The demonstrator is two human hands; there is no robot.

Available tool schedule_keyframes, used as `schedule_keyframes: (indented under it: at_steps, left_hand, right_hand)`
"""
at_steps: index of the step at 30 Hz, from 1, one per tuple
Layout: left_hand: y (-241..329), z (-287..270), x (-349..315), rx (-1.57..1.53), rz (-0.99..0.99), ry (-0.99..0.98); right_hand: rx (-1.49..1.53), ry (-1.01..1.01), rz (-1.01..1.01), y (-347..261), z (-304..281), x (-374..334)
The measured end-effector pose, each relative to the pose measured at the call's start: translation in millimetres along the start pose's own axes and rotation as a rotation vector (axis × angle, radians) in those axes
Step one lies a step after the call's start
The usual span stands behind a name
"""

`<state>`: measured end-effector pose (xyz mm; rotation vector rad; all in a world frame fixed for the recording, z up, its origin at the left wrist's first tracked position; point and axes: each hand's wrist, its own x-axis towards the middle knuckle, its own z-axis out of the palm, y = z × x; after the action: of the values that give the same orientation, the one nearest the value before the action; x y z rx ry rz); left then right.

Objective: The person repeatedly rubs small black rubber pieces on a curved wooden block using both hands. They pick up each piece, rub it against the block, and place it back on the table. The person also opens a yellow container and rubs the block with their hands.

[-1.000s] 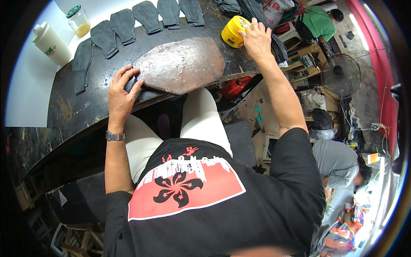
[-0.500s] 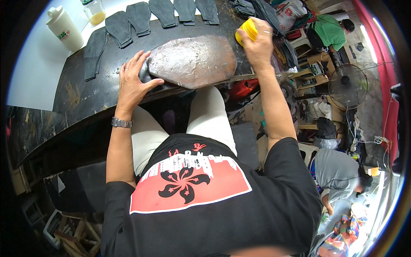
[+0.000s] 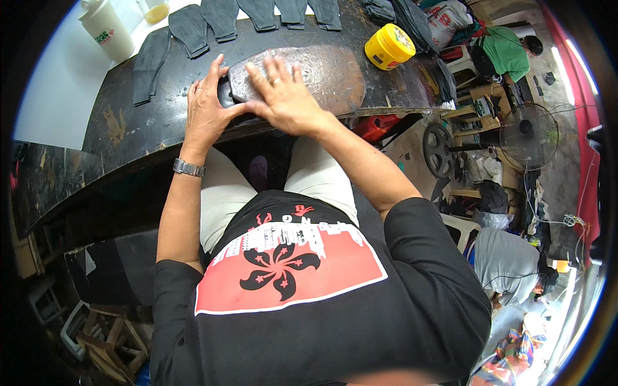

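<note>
A wide, worn slab [image 3: 331, 80], brownish with a shiny pitted top, lies at the near edge of the dark table. My right hand [image 3: 283, 96] rests flat over its left part, fingers spread. At the slab's left end is my left hand [image 3: 209, 106], thumb and fingers apart, its thumb meeting the right thumb. A small dark piece [image 3: 224, 92] shows between the left hand and the slab; its kind is unclear. Right of the slab stands a yellow screw-lid jar [image 3: 389, 47], with neither hand on it.
Several flat dark-grey pieces [image 3: 187, 32] line the back of the table [image 3: 129, 122], beside a white flask [image 3: 106, 29] and a glass jar [image 3: 154, 9]. Dark folded material [image 3: 412, 26] lies at the back right. A fan [image 3: 528, 136] and two other people are off to the right.
My right hand has let go of the yellow jar and moved left onto the slab. The jar now stands at the table's right. My left hand stays by the slab's left end.
</note>
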<state>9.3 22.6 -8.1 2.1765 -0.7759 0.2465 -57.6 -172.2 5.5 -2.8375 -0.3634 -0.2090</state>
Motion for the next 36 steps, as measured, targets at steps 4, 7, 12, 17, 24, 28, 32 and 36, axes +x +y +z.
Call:
schedule_keyframes:
  at_steps: [4, 7, 12, 17, 24, 28, 32, 36]
  left_hand:
    - [-1, -3, -1, 0.010, 0.020, 0.012]
    - [-1, -4, -3, 0.148, 0.077, -0.016]
    - [-2, -1, -3, 0.170, 0.076, -0.016]
    - [-4, -1, -3, 0.160, 0.081, -0.022]
    - [0, -3, -4, 0.133, 0.057, -0.009]
    - [-1, -5, -3, 0.135, 0.062, -0.037]
    - [-6, -7, -2, -0.017, 0.048, -0.064]
    - [-14, -4, 2, -0.367, 0.038, 0.092]
  right_hand:
    - [0.572, -0.150, -0.133, -24, -21, -35]
    - [0.808, -0.037, 0.034, 1, -43, -61]
    - [-0.073, 0.160, 0.432, 67, -53, -76]
    - [-0.054, 0.154, 0.427, 93, -44, -66]
    - [-0.245, 0.127, 0.397, 74, -39, -73]
    - [-0.223, 0.118, 0.405, 81, -39, -78]
    - [-0.153, 0.130, 0.470, 97, -32, -41]
    - [-0.178, 0.085, 0.375, 75, -16, -10]
